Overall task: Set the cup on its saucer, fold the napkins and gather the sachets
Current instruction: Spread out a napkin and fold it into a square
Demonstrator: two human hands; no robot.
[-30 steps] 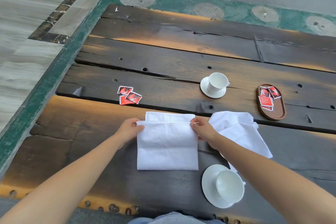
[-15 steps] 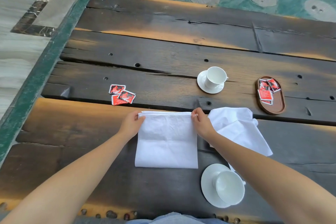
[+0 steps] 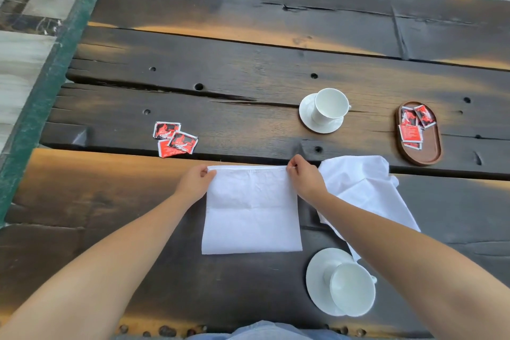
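A white napkin [image 3: 251, 212] lies folded flat on the dark wooden table [image 3: 248, 69]. My left hand [image 3: 194, 182] pinches its far left corner and my right hand [image 3: 305, 178] pinches its far right corner. A second napkin [image 3: 364, 185] lies crumpled to the right, partly under my right forearm. One white cup [image 3: 329, 105] stands on its saucer [image 3: 307, 116] farther back. Another cup [image 3: 352, 288] sits on a saucer [image 3: 317, 279] near the front edge. Three red sachets [image 3: 175, 139] lie loose at the left. Several more sachets [image 3: 412, 125] lie in an oval wooden tray [image 3: 426, 153].
The table's left edge borders a green floor strip [image 3: 33, 107] and pale tiles. Deep gaps run between the planks. My blue-clad lap [image 3: 262, 332] shows at the bottom edge.
Both hands carried the napkin's top layer forward until its edge met the far edge. The camera view also tilted downward and closer to the table.
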